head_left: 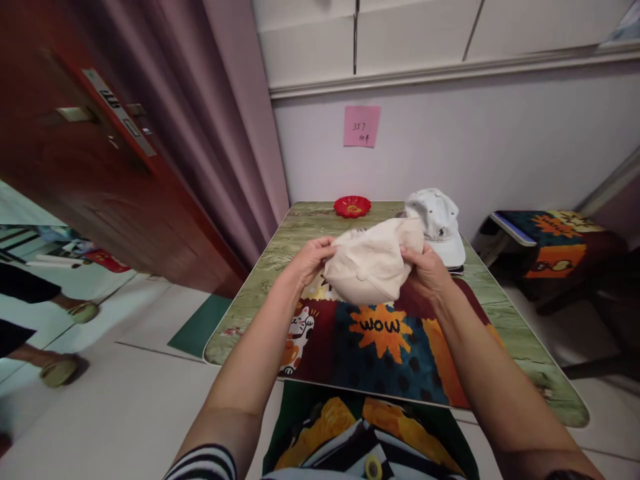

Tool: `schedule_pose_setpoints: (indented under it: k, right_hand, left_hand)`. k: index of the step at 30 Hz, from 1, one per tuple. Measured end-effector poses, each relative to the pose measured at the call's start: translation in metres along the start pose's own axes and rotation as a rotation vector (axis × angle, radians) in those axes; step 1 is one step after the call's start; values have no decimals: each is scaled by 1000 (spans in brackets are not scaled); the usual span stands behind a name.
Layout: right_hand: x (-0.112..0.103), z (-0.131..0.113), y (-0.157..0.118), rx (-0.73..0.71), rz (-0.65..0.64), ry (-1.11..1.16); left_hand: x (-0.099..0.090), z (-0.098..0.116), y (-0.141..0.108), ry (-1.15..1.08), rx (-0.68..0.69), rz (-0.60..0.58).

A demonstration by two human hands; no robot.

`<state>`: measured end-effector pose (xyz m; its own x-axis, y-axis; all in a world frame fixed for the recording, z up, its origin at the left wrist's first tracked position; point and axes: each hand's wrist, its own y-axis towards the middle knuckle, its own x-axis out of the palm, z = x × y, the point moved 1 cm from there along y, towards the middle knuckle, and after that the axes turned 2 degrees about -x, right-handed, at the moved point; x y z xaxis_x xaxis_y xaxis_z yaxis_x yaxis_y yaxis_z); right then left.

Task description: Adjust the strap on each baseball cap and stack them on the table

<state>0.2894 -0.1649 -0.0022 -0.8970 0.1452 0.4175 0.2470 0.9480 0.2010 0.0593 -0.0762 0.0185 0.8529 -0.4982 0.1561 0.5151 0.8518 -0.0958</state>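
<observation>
A cream baseball cap (373, 263) is held up over the table between my two hands, its rounded crown toward me. My left hand (314, 259) pinches its left edge, thumb on top. At the opposite edge, my right hand (425, 267) grips the cloth with the thumb pressed on it; the other fingers are partly behind the cap. Just beyond my right hand sits a white cap (434, 217) with a small dark emblem, on top of something dark that I can barely see.
The wood-patterned table (265, 283) carries a colourful mat (380, 360) marked "WOW". A red scalloped dish (353, 206) stands at the back, below a pink note (361, 127) on the wall. To the right is a stool (555, 247) with a cloth; at far left, a person's feet (60, 370).
</observation>
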Motion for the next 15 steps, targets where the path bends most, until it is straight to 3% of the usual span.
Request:
schedule_pose_setpoints:
  k: [2, 4, 11, 15]
  right_hand:
    - [-5, -13, 12, -80, -6, -28]
    - [-12, -18, 17, -105, -22, -74]
    - [-31, 29, -17, -10, 80, -255]
    - [-17, 30, -26, -26, 85, -205]
  left_hand:
    - [0, 14, 1, 0, 175, 72]
    - [-1, 15, -3, 83, 251, 84]
    - [-9, -60, -31, 376, 155, 158]
    - [-5, -53, -42, 692, 254, 200]
